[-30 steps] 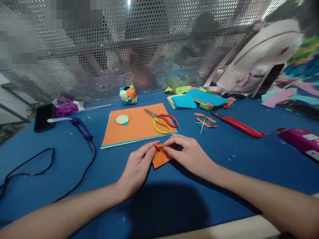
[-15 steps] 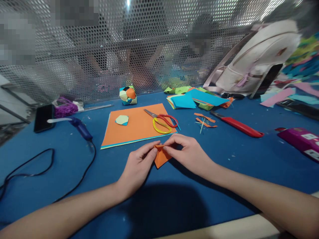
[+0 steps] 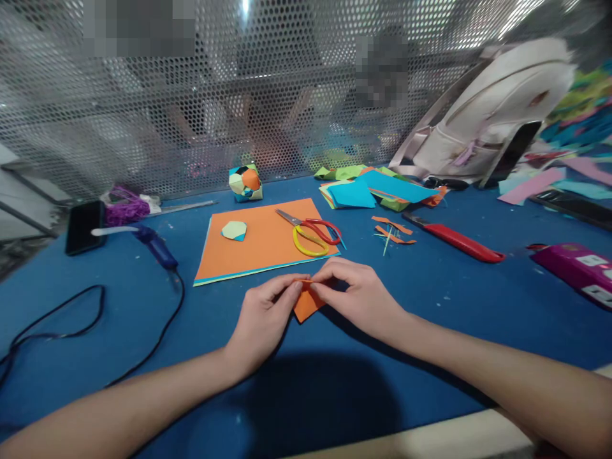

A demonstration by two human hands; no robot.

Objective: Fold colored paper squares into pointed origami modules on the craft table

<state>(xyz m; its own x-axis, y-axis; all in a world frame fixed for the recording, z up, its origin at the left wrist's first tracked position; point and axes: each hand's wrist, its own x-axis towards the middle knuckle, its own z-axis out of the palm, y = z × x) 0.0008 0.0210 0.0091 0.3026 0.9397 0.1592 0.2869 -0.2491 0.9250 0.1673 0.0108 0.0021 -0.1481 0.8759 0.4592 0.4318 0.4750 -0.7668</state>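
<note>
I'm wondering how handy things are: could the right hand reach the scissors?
Probably yes: the scissors lie just beyond the right hand, nothing visible between, though it pinches the small orange paper.

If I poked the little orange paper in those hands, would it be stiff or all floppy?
The small orange paper would probably bend easily, since it looks thin. It's likely very light: the left hand and right hand just pinch it near the top. Its lower corner, which nothing pinches, might flap.

Dim light, dark shadow on blue table, glare (top centre) at mesh panel, blurred right edge
</note>
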